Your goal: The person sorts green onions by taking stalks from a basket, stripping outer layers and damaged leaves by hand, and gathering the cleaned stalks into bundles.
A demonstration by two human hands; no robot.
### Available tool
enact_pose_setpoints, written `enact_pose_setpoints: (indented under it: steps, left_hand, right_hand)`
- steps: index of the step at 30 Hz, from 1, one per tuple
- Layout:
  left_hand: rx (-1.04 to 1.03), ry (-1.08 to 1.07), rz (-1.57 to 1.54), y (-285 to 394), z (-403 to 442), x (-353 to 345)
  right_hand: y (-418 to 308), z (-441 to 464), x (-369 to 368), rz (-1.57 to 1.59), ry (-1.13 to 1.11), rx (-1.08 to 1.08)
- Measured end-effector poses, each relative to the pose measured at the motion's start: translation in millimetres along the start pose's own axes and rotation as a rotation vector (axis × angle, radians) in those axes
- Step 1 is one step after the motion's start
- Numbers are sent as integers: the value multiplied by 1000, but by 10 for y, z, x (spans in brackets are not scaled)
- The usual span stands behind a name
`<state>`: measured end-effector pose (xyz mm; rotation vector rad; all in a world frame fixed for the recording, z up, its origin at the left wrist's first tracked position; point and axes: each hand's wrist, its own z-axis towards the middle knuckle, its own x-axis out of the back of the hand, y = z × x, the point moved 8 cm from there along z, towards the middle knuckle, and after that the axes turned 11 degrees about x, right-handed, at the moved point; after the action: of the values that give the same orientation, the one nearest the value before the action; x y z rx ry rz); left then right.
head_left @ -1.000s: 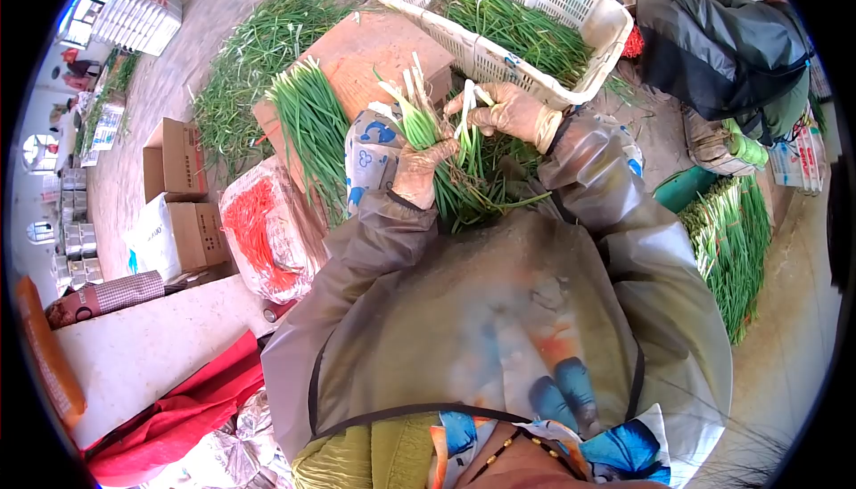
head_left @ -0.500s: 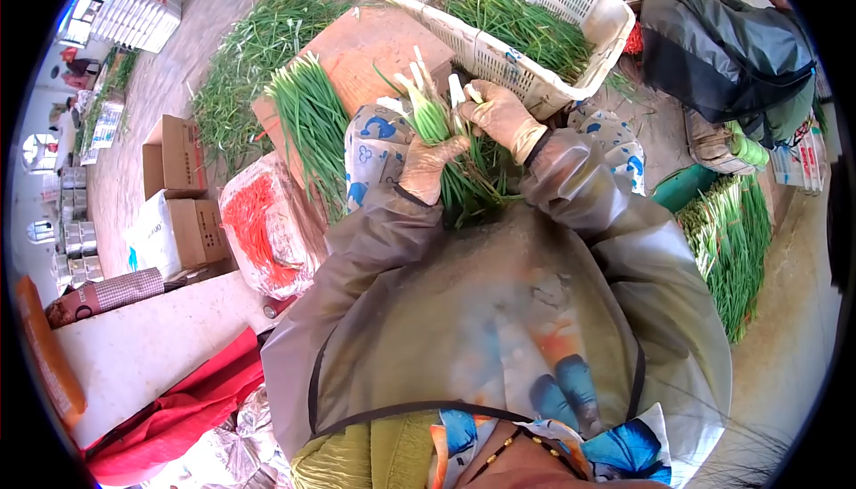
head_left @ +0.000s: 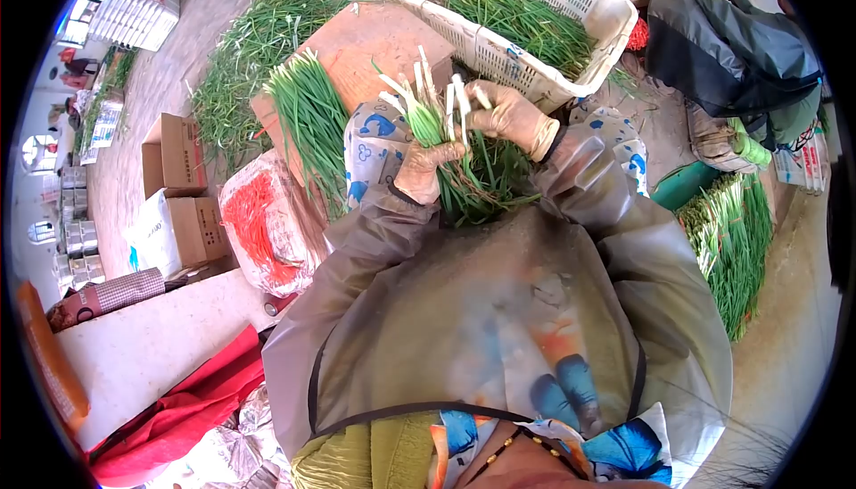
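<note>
My gloved left hand point(head_left: 423, 171) is wrapped round a bunch of green stalks point(head_left: 426, 123), their white ends pointing up. Just to its right, my gloved right hand point(head_left: 515, 119) has its fingers pinched on a pale stalk end beside the bunch. Loose green leaves point(head_left: 486, 181) hang below both hands, over my lap. A neat pile of green stalks point(head_left: 308, 115) lies on the brown board point(head_left: 379, 52) to the left of my knee.
Ahead stands a white crate point(head_left: 499, 43) holding green stalks. Loose greens point(head_left: 259, 52) cover the floor at the left, near a cardboard box point(head_left: 178, 159) and red ties point(head_left: 259, 226). Bundled greens point(head_left: 736, 248) stand at the right. A co-worker point(head_left: 727, 52) bends at the upper right.
My right hand has moved slightly and now pinches a stalk end a little apart from the bunch. My left hand keeps its hold. The co-worker's arms have shifted.
</note>
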<state>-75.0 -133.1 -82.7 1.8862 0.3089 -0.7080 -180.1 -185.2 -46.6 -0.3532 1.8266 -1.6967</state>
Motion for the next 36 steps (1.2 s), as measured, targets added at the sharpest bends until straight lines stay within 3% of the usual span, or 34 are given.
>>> enact_pose_setpoints:
  steps: [2, 3, 5, 7, 9, 10, 13, 17, 19, 21, 25, 27, 29, 31, 33, 34, 35, 36]
  left_hand:
    - [6, 9, 8, -58, 29, 95]
    - [13, 20, 16, -67, 38, 114]
    - [4, 22, 24, -54, 40, 109]
    - [21, 27, 26, -61, 41, 93]
    - [-36, 33, 66, -10, 74, 86]
    - [-36, 54, 76, -32, 85, 128]
    - [-40, 48, 78, -34, 59, 74]
    - [-91, -53, 79, 9, 63, -90]
    - [36, 0, -84, -67, 21, -47]
    - [-63, 84, -84, 41, -47, -9]
    - [-122, 79, -123, 173, -53, 58]
    - [-162, 1, -128, 211, -36, 41]
    - [-154, -2, -119, 239, -44, 6]
    - [-142, 10, -98, 257, -48, -59]
    - [-134, -25, -61, 259, -40, -130]
    - [-98, -55, -77, 239, -44, -205]
    - [-60, -82, -95, 205, -45, -255]
    - [103, -121, -27, 99, -50, -246]
  right_hand:
    - [-52, 13, 219, -61, 142, 45]
    - [-48, 2, 395, -116, 273, -125]
    - [-23, 76, 751, -400, 313, -34]
    - [-327, -4, 832, -1256, 421, 31]
    - [-352, -51, 901, -1081, 509, 27]
    - [-261, -21, 845, -741, 435, 59]
    - [41, -57, 331, -184, 241, -101]
    - [191, 89, 15, -1, 229, 41]
    - [101, 84, -63, 19, 235, 30]
    - [36, 76, 11, 63, 305, 101]
    - [-204, -10, 374, -176, 428, 6]
    - [-400, 85, 807, -156, 556, 398]
    - [-875, -42, 844, -598, 577, 431]
    - [-666, 30, 928, 171, 605, 352]
    - [-592, 98, 605, 53, 220, 150]
    - [-557, 58, 368, -225, 258, -87]
    - [-488, 222, 189, -423, 113, 251]
    - [-337, 174, 22, -332, 81, 26]
